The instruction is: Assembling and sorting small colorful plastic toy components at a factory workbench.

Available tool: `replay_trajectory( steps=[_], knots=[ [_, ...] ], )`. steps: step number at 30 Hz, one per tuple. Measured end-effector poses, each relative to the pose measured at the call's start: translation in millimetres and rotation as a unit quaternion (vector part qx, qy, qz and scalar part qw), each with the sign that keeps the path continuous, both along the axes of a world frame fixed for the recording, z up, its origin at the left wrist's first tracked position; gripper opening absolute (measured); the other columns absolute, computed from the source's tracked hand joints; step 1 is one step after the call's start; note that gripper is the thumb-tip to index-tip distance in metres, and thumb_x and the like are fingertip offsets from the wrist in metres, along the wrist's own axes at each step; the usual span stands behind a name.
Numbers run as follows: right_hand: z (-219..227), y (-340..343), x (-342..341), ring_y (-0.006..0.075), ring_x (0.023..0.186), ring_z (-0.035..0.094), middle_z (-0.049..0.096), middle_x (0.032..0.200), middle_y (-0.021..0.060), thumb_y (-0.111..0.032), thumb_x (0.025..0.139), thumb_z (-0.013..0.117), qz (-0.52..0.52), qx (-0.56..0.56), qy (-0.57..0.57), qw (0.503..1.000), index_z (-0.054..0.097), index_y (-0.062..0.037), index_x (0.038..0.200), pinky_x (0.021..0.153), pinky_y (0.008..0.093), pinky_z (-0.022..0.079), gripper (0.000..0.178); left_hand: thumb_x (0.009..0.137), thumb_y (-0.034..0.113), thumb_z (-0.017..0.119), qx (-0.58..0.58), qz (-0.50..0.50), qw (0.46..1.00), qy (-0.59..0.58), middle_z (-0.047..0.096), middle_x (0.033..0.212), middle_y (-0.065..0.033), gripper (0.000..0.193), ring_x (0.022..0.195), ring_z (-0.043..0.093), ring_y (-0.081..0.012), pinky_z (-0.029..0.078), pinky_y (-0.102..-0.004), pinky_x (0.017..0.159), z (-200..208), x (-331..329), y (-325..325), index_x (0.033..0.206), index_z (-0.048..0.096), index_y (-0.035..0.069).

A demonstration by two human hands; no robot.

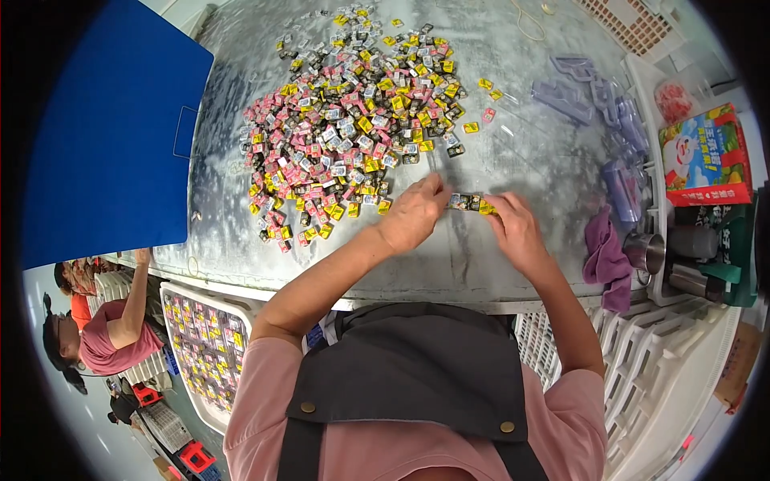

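- In the head view, we see a short row of small packets (pixel 467 202) on the grey table (pixel 521 276), lying between both hands, just in front of the loose pile (pixel 337 120).
- Our left hand (pixel 417 213) has its fingers curled together at the row's dark left end; we cannot tell whether they pinch it.
- Our right hand (pixel 517 228) reaches the yellow right end, thumb set apart from fingertips; we cannot tell whether they squeeze.
- We judge the step as lining up packets end to end.
- The next move likely calls for light, even pressure from both ends, keeping the row straight.
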State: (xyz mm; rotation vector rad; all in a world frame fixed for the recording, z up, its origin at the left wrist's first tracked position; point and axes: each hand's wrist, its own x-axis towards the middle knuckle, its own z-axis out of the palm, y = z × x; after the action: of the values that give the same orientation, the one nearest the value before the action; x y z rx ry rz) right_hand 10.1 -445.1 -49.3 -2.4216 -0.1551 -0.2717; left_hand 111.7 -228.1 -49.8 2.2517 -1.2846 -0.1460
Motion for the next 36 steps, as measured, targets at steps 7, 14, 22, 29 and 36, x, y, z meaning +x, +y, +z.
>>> replay_trajectory(
  steps=[7,14,22,29,36],
  knots=[
    [-24,3,-11,0.0332,0.095,0.063,0.066,0.110,0.0142,0.001,0.083,0.069,-0.039,-0.004,-0.111,0.993,0.068,0.0029,0.102,0.082,0.0398,0.052,0.019,0.079,0.004,0.058,0.015,-0.008,0.993,-0.113,0.053,0.100,-0.0167,0.026,0.098,0.058,-0.0311,0.050,-0.0396,0.085,-3,-7,2,0.102,0.061,-0.007],
    [-29,5,-9,0.0323,0.093,0.064,0.068,0.110,0.0175,0.005,0.082,0.067,-0.024,-0.052,-0.152,0.987,0.069,0.0054,0.101,0.083,0.0388,0.053,0.019,0.078,0.001,0.058,0.032,-0.011,0.993,-0.113,0.054,0.102,-0.0155,0.034,0.099,0.056,-0.0321,0.048,-0.0396,0.088,-2,-14,6,0.112,0.061,-0.007],
    [-29,11,-8,0.0338,0.093,0.065,0.068,0.109,0.0182,0.007,0.082,0.066,-0.028,-0.037,-0.145,0.988,0.068,0.0058,0.099,0.082,0.0403,0.053,0.017,0.084,0.022,0.069,0.012,0.012,0.989,-0.149,0.049,0.137,-0.0198,0.055,0.126,0.047,-0.0391,0.032,-0.0545,0.110,-4,-32,-14,0.132,0.054,-0.001],
    [-33,11,-10,0.0345,0.097,0.064,0.065,0.118,0.0191,0.008,0.084,0.061,-0.017,-0.047,-0.148,0.988,0.066,0.0061,0.106,0.086,0.0403,0.052,0.022,0.090,0.044,0.061,0.076,0.004,0.992,-0.105,0.028,0.157,-0.0204,0.073,0.145,0.025,-0.0406,0.021,-0.0567,0.116,-27,-41,-15,0.146,0.040,0.002],
    [-33,16,-14,0.0316,0.116,0.059,0.061,0.130,0.0163,0.007,0.084,0.056,-0.035,-0.102,-0.131,0.985,0.065,0.0039,0.115,0.100,0.0466,0.045,0.033,0.091,0.045,0.060,0.056,0.004,0.993,-0.106,0.025,0.158,-0.0199,0.070,0.146,0.022,-0.0416,0.020,-0.0575,0.116,-31,-42,-13,0.148,0.041,0.009]
  ],
)
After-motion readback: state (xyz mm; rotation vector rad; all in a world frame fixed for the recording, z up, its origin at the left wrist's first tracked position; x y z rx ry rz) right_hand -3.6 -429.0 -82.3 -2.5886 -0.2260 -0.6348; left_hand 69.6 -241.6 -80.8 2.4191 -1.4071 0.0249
